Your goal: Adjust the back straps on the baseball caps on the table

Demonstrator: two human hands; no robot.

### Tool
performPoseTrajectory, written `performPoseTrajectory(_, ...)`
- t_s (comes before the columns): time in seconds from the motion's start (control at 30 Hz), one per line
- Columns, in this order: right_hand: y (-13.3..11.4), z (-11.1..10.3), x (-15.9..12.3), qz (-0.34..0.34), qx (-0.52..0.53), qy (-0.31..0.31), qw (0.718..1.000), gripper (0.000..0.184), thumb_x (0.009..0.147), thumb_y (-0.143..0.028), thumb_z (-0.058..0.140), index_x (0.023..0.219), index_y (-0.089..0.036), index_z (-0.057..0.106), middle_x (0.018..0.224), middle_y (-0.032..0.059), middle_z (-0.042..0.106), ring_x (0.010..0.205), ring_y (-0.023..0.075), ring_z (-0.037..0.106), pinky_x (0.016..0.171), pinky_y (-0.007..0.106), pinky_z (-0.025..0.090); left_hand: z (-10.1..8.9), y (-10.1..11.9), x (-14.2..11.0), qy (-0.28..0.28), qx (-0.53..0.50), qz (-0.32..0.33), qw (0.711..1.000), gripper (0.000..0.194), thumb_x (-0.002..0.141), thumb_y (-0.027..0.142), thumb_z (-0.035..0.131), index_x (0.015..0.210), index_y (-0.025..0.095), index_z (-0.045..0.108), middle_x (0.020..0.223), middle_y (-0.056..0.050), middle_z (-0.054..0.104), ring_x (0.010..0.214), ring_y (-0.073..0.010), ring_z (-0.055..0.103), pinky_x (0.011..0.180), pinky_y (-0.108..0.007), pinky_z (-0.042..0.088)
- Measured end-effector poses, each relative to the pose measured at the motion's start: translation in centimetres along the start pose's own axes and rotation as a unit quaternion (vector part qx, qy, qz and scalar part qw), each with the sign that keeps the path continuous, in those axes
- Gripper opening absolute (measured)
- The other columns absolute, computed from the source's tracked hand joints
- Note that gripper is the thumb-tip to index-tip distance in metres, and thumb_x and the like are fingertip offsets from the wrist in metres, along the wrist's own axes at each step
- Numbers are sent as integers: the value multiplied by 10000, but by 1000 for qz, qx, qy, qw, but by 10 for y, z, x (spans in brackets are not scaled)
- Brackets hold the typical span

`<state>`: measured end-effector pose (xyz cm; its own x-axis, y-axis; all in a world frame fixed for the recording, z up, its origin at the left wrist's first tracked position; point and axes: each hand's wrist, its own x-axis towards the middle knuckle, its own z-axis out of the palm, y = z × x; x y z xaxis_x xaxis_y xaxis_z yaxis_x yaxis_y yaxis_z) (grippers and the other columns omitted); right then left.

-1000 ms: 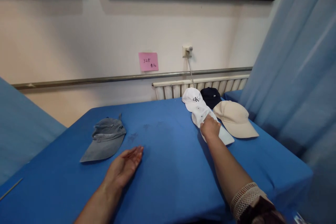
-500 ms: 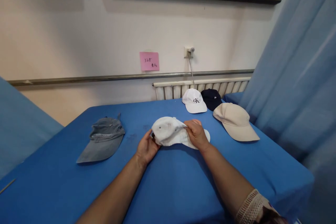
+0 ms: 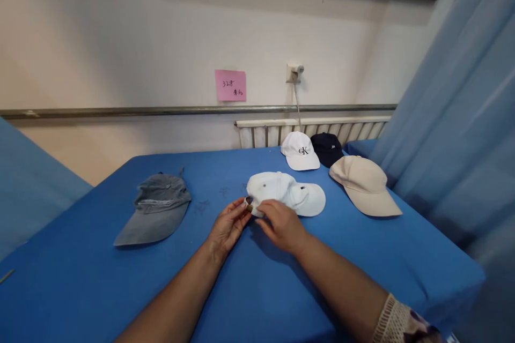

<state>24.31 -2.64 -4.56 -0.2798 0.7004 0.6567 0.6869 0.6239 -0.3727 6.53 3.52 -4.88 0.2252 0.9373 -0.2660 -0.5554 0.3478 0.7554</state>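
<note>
A pale, nearly white baseball cap (image 3: 276, 185) with a small dark emblem is between my hands, its brim pointing right. My left hand (image 3: 230, 225) pinches the back strap of the cap beside a small brown buckle (image 3: 249, 207). Against the cap's lower side, close to that buckle, my right hand (image 3: 281, 225) has its fingers closed on the rim. To the left lies a grey-blue cap (image 3: 156, 209), crumpled in the crown, apart from both hands.
Toward the back right are a white cap with black letters (image 3: 300, 151), a navy cap (image 3: 326, 149) and a beige cap (image 3: 362, 185). They rest on the blue-covered table (image 3: 225, 300). A radiator (image 3: 273, 134) and wall rail (image 3: 161, 111) run behind; a blue curtain (image 3: 450, 118) hangs at right.
My right hand has moved left from the brim to the back strap near my left hand. The pale cap has regained its shape, and its brim and emblem now show.
</note>
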Motion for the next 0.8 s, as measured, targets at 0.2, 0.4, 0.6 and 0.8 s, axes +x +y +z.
performPoseTrajectory(0.2,-2,21,-2,101,-26,-44,994,101,890,-184,534,988,-195,556,986,78,598,881,207,565,754,312,463,1,-2,-6,0,3,-5,1000,219,778,-30,650,943,113,651,882,-70,714,774,-141,700,740,-228,603)
performPoseTrajectory(0.4,7,23,-5,121,-5,-53,991,89,812,-140,563,851,-203,515,885,29,568,773,166,533,696,272,409,2,-5,-11,-14,41,4,999,302,744,-3,705,1007,136,652,873,-41,714,768,-135,692,817,-270,585)
performPoseTrajectory(0.6,6,23,-5,214,122,-46,968,101,787,-153,564,756,-213,489,652,-45,509,585,124,475,575,234,353,0,-10,-11,-49,106,36,992,455,656,89,811,1070,140,629,901,-56,724,796,-156,694,778,-266,555)
performPoseTrajectory(0.8,11,31,-6,281,281,-55,916,104,780,-232,572,754,-226,472,584,-78,476,531,109,432,512,213,311,4,-14,-12,-38,184,93,978,508,583,178,852,1043,122,646,795,-40,705,701,-146,658,700,-253,505)
